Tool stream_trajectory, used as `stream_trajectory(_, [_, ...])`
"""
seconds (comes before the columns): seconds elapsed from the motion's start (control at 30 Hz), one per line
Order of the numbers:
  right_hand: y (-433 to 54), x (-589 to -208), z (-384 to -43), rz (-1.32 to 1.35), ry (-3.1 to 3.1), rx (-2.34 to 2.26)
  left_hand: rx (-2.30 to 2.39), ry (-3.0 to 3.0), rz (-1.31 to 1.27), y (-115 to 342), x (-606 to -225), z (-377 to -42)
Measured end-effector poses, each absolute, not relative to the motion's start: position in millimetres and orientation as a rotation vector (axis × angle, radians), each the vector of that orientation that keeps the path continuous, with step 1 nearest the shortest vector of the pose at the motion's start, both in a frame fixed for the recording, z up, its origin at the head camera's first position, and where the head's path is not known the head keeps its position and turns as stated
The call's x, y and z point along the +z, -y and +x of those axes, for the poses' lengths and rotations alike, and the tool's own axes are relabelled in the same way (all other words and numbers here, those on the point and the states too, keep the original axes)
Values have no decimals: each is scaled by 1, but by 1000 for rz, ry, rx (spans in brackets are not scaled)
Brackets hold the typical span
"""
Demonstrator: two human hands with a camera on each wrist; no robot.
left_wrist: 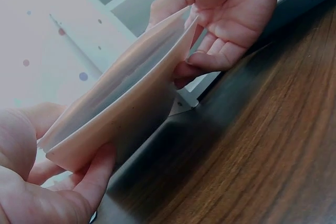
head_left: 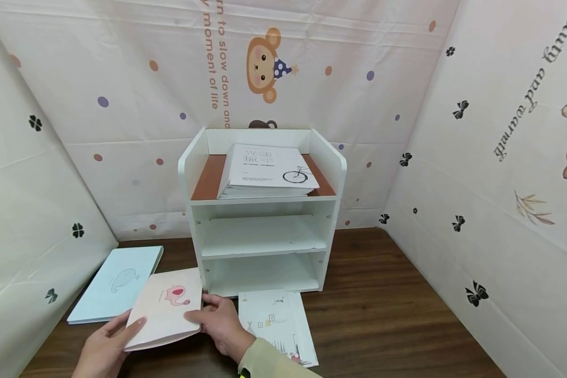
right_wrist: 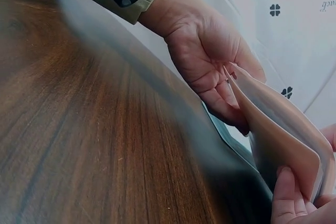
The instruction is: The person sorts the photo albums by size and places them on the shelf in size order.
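A pale pink notebook (head_left: 163,310) with a red elephant drawing is held between both hands above the tabletop. My left hand (head_left: 105,344) grips its left edge, thumb on the cover and fingers beneath. At the opposite edge my right hand (head_left: 224,323) pinches it, thumb on top. From below, in the left wrist view, the notebook's covers (left_wrist: 126,98) bow apart along the near side. The right wrist view shows the same gap in the notebook (right_wrist: 283,135). Behind it lies a light blue notebook (head_left: 118,283) with a whale drawing.
A white shelf unit (head_left: 264,252) stands at the back centre, with a stack of white booklets (head_left: 269,170) on its brown top. White printed booklets (head_left: 276,325) lie before it, right of my right hand. Patterned cloth walls (head_left: 137,184) enclose the dark wooden table (head_left: 382,315).
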State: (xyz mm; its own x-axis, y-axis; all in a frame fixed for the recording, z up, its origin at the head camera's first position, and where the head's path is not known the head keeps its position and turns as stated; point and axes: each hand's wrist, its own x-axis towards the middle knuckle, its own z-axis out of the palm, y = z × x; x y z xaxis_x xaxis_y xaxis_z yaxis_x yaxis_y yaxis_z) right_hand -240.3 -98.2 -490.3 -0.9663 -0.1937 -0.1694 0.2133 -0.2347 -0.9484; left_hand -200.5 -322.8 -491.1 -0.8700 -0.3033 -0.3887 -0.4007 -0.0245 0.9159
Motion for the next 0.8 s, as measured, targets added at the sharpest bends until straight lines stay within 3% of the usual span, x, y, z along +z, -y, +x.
stream_trajectory(0.8, [96,-483,-227,41,-1787,-2276,1891,-2346,-1080,301,-485,-182])
